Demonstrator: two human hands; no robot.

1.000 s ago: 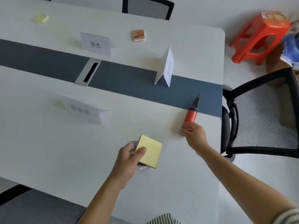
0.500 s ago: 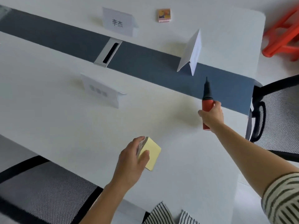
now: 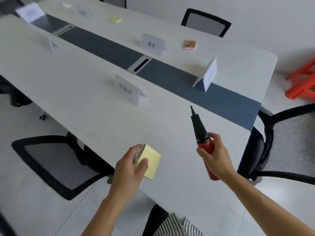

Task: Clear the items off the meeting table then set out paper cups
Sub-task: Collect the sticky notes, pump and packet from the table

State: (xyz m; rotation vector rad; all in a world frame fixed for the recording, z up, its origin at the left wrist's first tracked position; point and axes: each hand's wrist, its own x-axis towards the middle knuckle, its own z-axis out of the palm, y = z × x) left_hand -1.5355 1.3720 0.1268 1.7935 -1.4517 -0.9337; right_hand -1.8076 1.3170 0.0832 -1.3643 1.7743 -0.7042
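My left hand [image 3: 129,169] grips a yellow sticky-note block [image 3: 150,160], held above the near edge of the white meeting table [image 3: 85,92]. My right hand [image 3: 215,159] holds a red hand pump with a black nozzle [image 3: 200,132], lifted off the table, nozzle pointing up and away. Still on the table are several white name cards [image 3: 129,88] [image 3: 207,74] [image 3: 153,44], a small orange box [image 3: 190,45] on the far side and another yellow note pad [image 3: 115,19] further back. No paper cups are in view.
A dark blue strip with a metal cable slot [image 3: 141,64] runs down the table's middle. Black mesh chairs stand at the near left [image 3: 56,164], at the right end [image 3: 289,145] and on the far side [image 3: 206,23]. A red plastic stool [image 3: 301,82] stands on the floor at right.
My right hand took hold of the red pump and lifted it off the table toward me. My left hand kept the yellow block and drew back to the table's edge; the view pulled back.
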